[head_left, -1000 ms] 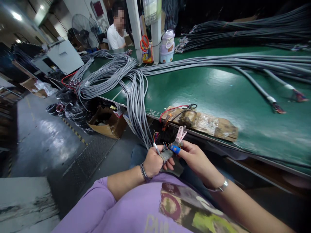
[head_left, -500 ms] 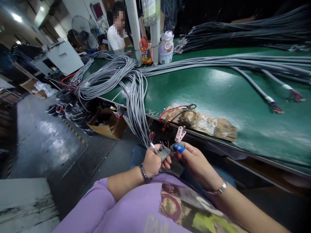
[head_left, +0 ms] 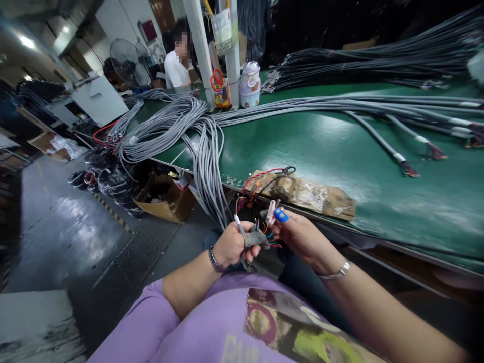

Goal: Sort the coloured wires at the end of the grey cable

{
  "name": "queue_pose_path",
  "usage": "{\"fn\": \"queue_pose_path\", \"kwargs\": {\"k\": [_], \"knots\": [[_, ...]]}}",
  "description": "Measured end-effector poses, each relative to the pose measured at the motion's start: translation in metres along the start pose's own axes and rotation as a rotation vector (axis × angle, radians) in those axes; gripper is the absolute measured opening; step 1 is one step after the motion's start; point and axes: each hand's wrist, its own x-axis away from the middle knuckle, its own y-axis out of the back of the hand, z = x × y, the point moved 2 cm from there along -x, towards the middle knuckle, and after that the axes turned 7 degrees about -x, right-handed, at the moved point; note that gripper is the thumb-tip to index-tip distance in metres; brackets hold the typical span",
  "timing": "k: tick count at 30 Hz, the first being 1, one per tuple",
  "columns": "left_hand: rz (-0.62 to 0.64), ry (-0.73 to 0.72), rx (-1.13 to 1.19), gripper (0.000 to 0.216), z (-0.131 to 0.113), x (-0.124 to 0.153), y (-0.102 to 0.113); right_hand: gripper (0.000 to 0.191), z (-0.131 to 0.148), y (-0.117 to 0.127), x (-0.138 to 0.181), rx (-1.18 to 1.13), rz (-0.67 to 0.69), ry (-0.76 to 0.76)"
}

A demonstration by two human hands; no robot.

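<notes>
My left hand (head_left: 236, 242) is closed around the end of a grey cable (head_left: 239, 224) with a white band. Loose coloured wires (head_left: 239, 204) fan out beyond the band, and more thin wires (head_left: 274, 245) stick out past my grey-covered thumb. My right hand (head_left: 293, 229), with a blue cover on its thumb, is closed on a pink clothespin (head_left: 270, 212) at the bench's front edge. The thumb lies against one side of the clothespin and a dark-covered fingertip shows on the other. What the clothespin is fixed to is hidden.
A taped wooden board (head_left: 321, 196) lies along the edge of the green bench (head_left: 264, 146). Coiled grey cables (head_left: 162, 126) hang over the edge at left, near an open cardboard box (head_left: 166, 201). Black cables (head_left: 340, 63) lie behind; a person (head_left: 176, 68) sits beyond.
My right hand has moved up from beside my left fingers to the clothespin. Coloured wires by my left hand are now more exposed. The view has shifted slightly right.
</notes>
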Motion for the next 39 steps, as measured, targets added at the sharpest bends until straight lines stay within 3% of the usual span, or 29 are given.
{"fn": "queue_pose_path", "kwargs": {"k": [4,9,13,21,39], "knots": [[0.051,0.032,0.004,0.039,-0.007,-0.008,0.003,0.046,0.0,-0.001,-0.002,0.19,-0.169,0.23],[0.126,0.077,-0.025,0.042,-0.007,-0.019,0.005,0.054,-0.007,-0.007,-0.01,-0.105,-0.044,0.059],[0.13,0.084,-0.03,0.041,-0.005,-0.024,0.005,0.049,-0.004,-0.012,-0.012,-0.245,-0.05,0.008],[0.126,0.091,-0.033,0.036,-0.002,-0.022,0.005,0.045,-0.002,-0.015,-0.011,-0.291,-0.153,0.024],[0.095,0.122,-0.05,0.036,-0.002,-0.021,0.005,0.049,-0.003,-0.015,-0.01,-0.277,-0.135,0.016]]}}
